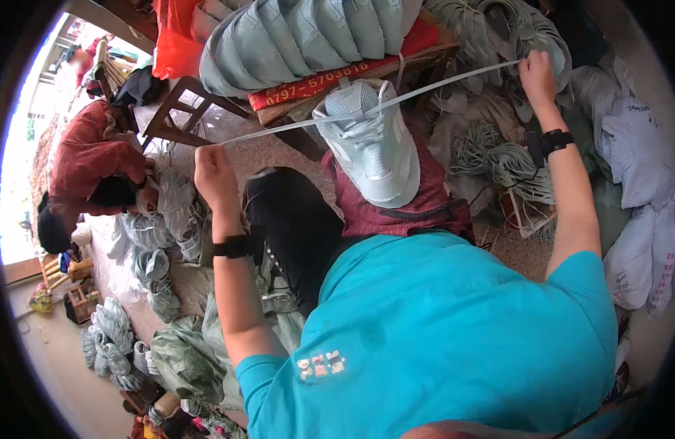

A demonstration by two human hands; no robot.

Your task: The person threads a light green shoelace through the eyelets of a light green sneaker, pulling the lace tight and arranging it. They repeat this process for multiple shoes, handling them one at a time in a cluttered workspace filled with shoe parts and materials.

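Note:
A pale grey shoelace [279, 130] is stretched wide between my two hands, running over the tongue and lacing area of a light grey-white sneaker upper [381, 164]. My left hand [215, 175] is closed round one end of the lace, left of the upper. Farther off at the right, my right hand [538, 79] pinches the other end, higher up. The upper rests toe toward me on a dark red cloth [443, 201] over my lap. A red-covered wooden bench [308, 89] stands just beyond it.
Nested grey shoe uppers [301, 40] lie on the bench. Bundled laces [491, 157] and white sacks [634, 157] are at the right. A person in red [92, 157] bends over shoe uppers at the left, near a wooden stool [180, 110]. Green plastic sacking [184, 355] lies at lower left.

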